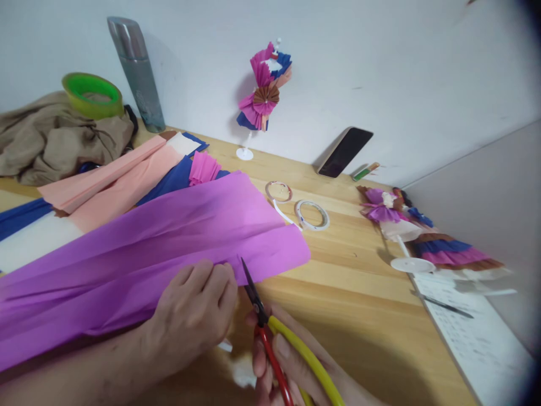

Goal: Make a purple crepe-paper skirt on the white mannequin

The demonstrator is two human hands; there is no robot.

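Observation:
A long sheet of purple crepe paper [177,225] stretches across the table from the left edge. My left hand [198,304] is closed on its near edge, knuckles up, close to the scissors' tips. In my right hand [291,349] are scissors [257,304] with dark blades, one red handle and one yellow handle. The blades point up and away, and a tip lies over the purple paper. Beneath my hands is a small white scrap [226,345].
Folded peach, blue and white paper [114,175] lies behind the purple sheet. Tape rolls [311,215], a phone [345,152] and a paper-dressed figure on a stand [265,96] are farther back. At left are a bottle [141,79] and brown cloth [54,135]; at right, another dressed figure [448,248] and a written sheet [477,338].

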